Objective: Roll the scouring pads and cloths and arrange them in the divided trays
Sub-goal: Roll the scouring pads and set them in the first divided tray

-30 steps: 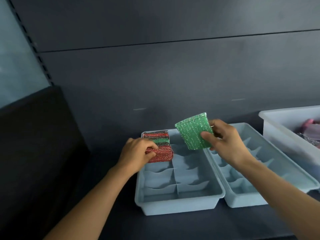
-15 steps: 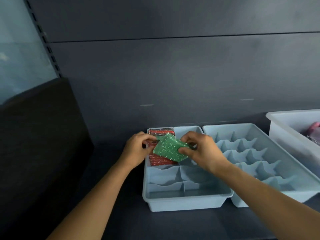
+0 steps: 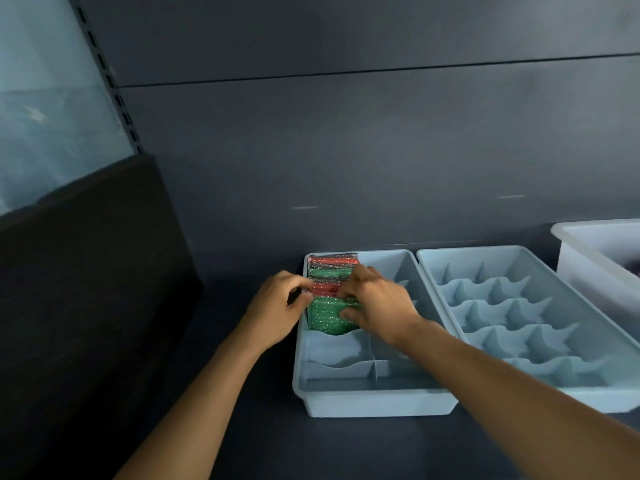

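A glittery green scouring pad [image 3: 323, 315] lies in the far left column of the left divided tray [image 3: 367, 403]. My right hand [image 3: 375, 303] grips its right edge, thumb underneath. My left hand [image 3: 280, 306] pinches the pad's upper left corner at the tray wall. Behind it, several red and green pads [image 3: 330, 271] stand packed edge-up in the same column. The tray's near compartments hold nothing.
A second light blue divided tray [image 3: 519, 306] with bare compartments sits right of the first. A white bin [image 3: 602, 258] stands at the far right. A dark panel [image 3: 86, 271] rises on the left, and the grey shelf back wall lies behind.
My right hand carried the green pad from above the trays down into the left column. My left hand left the red pads and took the green pad's corner.
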Available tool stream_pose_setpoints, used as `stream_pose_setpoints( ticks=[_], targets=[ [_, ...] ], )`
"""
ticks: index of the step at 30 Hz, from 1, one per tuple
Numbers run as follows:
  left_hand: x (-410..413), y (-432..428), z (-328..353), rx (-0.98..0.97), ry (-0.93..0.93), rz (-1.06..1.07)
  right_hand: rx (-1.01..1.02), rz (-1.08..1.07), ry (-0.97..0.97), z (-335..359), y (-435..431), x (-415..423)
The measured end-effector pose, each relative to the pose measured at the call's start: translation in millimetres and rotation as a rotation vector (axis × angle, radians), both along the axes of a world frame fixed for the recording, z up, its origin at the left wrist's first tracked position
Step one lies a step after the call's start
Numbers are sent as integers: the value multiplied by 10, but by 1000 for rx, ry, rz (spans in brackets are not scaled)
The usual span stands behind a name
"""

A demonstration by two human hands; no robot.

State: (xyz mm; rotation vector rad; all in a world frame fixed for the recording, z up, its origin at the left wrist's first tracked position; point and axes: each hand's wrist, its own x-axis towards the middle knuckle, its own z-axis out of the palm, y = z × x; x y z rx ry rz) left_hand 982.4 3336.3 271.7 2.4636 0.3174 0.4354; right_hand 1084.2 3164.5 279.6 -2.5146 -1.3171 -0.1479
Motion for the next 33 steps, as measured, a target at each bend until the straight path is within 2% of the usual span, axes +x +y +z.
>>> stream_pose_setpoints(
  ticks=[4, 8, 17, 20, 24, 29, 33],
  targets=[
    [23, -264, 139, 38, -90, -8, 137, 22, 32, 181, -415, 25],
    [287, -767, 259, 37, -163, -100, 271, -59, 44, 306, -1018, 154],
    [1416, -2890, 633, -207, -178, -469, 442, -422, 62, 559, -3120, 991],
    [1781, -3482, 734, -181, -145, -554, 360, -543, 118, 638, -3799, 1330],
    [2220, -4053, 702, -19, 38, -597, 177, -570, 278, 613, -4364, 1556],
    [2514, -4324, 526, 343, 244, -594, -19, -527, 462, 486, -4472, 1556],
    [2555, -4377, 485, 386, 268, -610, -73, -538, 453, 430, -4440, 1545]
  ],
)
